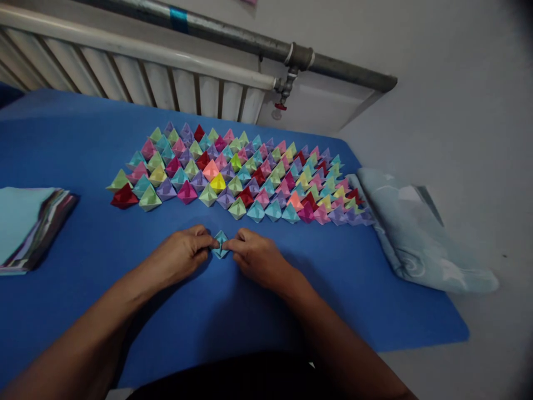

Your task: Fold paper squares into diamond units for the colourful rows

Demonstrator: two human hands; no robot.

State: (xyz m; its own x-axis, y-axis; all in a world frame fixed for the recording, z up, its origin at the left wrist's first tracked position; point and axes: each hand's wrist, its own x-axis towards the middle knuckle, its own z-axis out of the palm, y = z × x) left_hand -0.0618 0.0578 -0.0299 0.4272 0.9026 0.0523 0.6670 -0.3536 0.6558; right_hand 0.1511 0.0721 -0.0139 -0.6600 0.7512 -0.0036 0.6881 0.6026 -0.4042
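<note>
Between my two hands, low over the blue table, is a small light-blue origami boat (220, 251) of folded paper. My left hand (183, 251) is closed on its left side, thumb and forefinger at the paper. From the right, my right hand (255, 253) grips the opposite side, with the forefinger pressed into the middle fold. The remaining fingers of both hands are curled in. Just beyond my hands, rows of finished paper boats (237, 209) in many colours stand close together across the table.
A stack of coloured paper sheets (25, 222) lies at the left on the blue tabletop (166, 333). To the right rests a folded grey-blue cloth (416, 239) against the wall. Behind the table run a white radiator (158, 89) and a metal pipe (241, 40) with a red-handled valve (280, 106).
</note>
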